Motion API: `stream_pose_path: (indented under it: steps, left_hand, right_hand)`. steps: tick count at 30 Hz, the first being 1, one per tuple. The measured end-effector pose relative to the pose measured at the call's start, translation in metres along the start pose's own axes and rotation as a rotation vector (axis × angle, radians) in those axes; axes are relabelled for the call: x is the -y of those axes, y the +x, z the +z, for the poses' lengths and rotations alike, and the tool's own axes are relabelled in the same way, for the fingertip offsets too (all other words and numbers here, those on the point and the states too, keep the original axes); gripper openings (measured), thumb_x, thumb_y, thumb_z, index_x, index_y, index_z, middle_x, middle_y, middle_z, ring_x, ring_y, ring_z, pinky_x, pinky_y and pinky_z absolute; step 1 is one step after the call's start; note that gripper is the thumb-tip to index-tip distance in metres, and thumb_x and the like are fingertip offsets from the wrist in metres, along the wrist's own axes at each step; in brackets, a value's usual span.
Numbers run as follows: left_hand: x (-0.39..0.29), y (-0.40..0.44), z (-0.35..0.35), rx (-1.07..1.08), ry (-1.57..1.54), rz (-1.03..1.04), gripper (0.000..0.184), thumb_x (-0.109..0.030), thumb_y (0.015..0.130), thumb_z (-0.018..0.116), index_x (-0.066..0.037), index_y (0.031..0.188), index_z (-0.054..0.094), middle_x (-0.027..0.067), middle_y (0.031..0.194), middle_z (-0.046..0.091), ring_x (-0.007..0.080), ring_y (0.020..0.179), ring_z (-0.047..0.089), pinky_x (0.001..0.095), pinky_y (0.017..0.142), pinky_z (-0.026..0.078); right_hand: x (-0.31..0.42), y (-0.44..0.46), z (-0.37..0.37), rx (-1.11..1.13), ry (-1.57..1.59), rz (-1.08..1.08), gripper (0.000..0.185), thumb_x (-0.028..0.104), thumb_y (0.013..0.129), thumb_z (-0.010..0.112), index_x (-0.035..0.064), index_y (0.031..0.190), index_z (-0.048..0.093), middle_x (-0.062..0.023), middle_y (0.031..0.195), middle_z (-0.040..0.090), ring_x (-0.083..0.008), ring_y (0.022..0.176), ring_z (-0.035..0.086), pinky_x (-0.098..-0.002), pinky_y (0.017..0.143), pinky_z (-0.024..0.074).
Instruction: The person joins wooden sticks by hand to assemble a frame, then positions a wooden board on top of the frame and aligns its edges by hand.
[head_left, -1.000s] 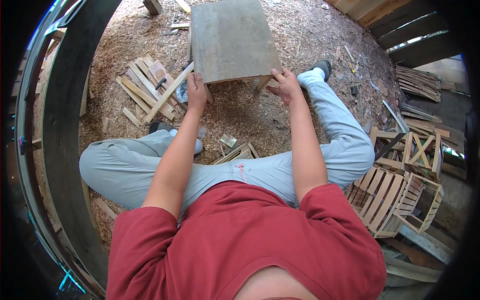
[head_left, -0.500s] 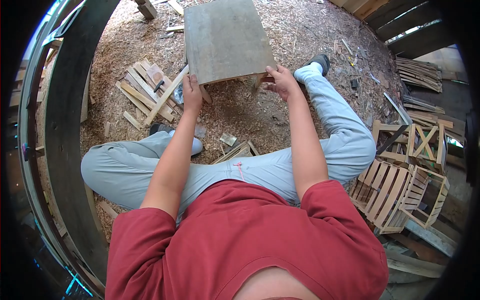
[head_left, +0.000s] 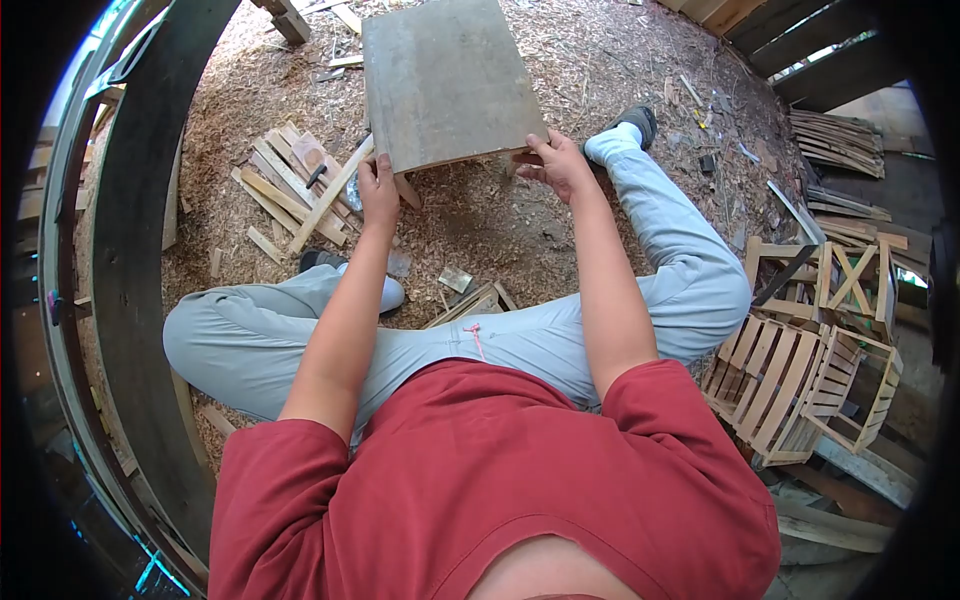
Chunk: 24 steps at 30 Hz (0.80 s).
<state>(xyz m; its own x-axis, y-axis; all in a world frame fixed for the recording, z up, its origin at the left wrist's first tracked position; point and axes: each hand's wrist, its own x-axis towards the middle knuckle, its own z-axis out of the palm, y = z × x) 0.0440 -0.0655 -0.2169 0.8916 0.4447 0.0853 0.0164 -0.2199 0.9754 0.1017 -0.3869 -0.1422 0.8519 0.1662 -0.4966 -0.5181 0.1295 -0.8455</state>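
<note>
A flat grey-brown wooden board (head_left: 450, 85) lies between my hands like the top of a low table or stool. Part of a wooden leg (head_left: 407, 192) shows below its near left corner. My left hand (head_left: 378, 192) grips that corner, with the fingertips at the edge. At the near right corner, my right hand (head_left: 558, 167) has its fingers around the edge, some of them under the board. The board's underside is mostly hidden.
Wood strips (head_left: 290, 185) lie left on shavings, with a dark-handled tool (head_left: 316, 176) on them. Small slatted wooden chairs (head_left: 770, 380) stand at the right, near stacked slats (head_left: 838, 142). A dark plank (head_left: 125, 280) curves along the left side. My legs flank the work area.
The board has shifted slightly left and turned a little, its near right corner moving away from me. Both hands have moved with it and keep their hold.
</note>
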Motion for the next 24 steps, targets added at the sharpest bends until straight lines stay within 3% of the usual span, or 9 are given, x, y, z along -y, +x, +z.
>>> stream_pose_path:
  steps: [2, 4, 8, 10, 13, 17, 24]
  left_hand:
    - [0.005, 0.0, 0.001, -0.081, -0.004, 0.013, 0.041, -0.042, 0.109, 0.063, -0.002, 0.108, 0.056, 0.0046, 0.087, 0.059, 0.0158, 0.082, 0.055, 0.0346, 0.079, 0.049]
    - [-0.01, -0.006, -0.005, -0.122, 0.093, -0.255, 0.045, -0.044, 0.104, 0.071, -0.002, 0.109, 0.058, 0.0046, 0.084, 0.061, 0.0155, 0.08, 0.057, 0.0332, 0.076, 0.05]
    - [-0.009, -0.001, -0.012, -0.008, 0.041, -0.404, 0.046, -0.046, 0.102, 0.073, -0.004, 0.113, 0.06, 0.0026, 0.082, 0.06, 0.0129, 0.076, 0.058, 0.0293, 0.067, 0.05]
    - [-0.035, -0.008, -0.016, 0.067, -0.236, -0.579, 0.046, -0.048, 0.103, 0.07, -0.006, 0.119, 0.062, 0.0, 0.08, 0.058, 0.0096, 0.072, 0.058, 0.0257, 0.056, 0.048]
    - [-0.035, -0.009, -0.016, 0.124, -0.295, -0.505, 0.045, -0.049, 0.105, 0.068, -0.009, 0.123, 0.063, -0.003, 0.076, 0.055, 0.0078, 0.066, 0.057, 0.0237, 0.05, 0.046]
    - [-0.025, -0.011, -0.017, 0.153, -0.383, -0.399, 0.042, -0.048, 0.105, 0.067, -0.009, 0.121, 0.063, -0.0048, 0.075, 0.055, 0.0069, 0.061, 0.053, 0.0233, 0.052, 0.046]
    - [-0.01, 0.006, -0.022, 0.212, -0.246, -0.278, 0.033, -0.041, 0.108, 0.066, -0.008, 0.107, 0.066, -0.0066, 0.075, 0.058, 0.0027, 0.064, 0.046, 0.0225, 0.054, 0.033]
  right_hand:
    - [-0.002, 0.002, -0.001, -0.003, 0.011, -0.01, 0.03, 0.018, 0.11, 0.061, 0.0016, 0.134, 0.061, -0.0102, 0.117, 0.071, -0.0235, 0.1, 0.074, -0.0375, 0.075, 0.0665]
    - [-0.002, 0.001, 0.0, -0.003, 0.026, -0.015, 0.029, 0.018, 0.11, 0.06, 0.0014, 0.134, 0.061, -0.0107, 0.117, 0.071, -0.0239, 0.099, 0.074, -0.0374, 0.074, 0.0664]
    - [0.003, -0.004, 0.001, 0.004, 0.028, -0.007, 0.029, 0.017, 0.11, 0.06, -0.0008, 0.133, 0.061, -0.0136, 0.118, 0.072, -0.0254, 0.099, 0.075, -0.0375, 0.076, 0.0676]
    - [-0.001, 0.0, 0.001, -0.002, 0.049, -0.022, 0.029, 0.016, 0.11, 0.059, -0.0023, 0.132, 0.061, -0.0146, 0.118, 0.072, -0.0262, 0.101, 0.075, -0.038, 0.079, 0.0682]
    - [-0.004, 0.005, 0.001, -0.005, 0.087, -0.053, 0.028, 0.014, 0.11, 0.058, -0.0046, 0.131, 0.06, -0.0165, 0.119, 0.072, -0.0277, 0.105, 0.075, -0.0386, 0.085, 0.0687]
    - [-0.003, 0.006, 0.002, -0.014, 0.105, -0.047, 0.028, 0.012, 0.111, 0.056, -0.0057, 0.132, 0.06, -0.018, 0.122, 0.071, -0.029, 0.108, 0.074, -0.038, 0.09, 0.0682]
    - [-0.015, 0.01, 0.001, -0.009, 0.141, -0.114, 0.031, 0.013, 0.111, 0.058, -0.006, 0.136, 0.059, -0.0186, 0.122, 0.071, -0.0301, 0.107, 0.075, -0.0407, 0.094, 0.0666]
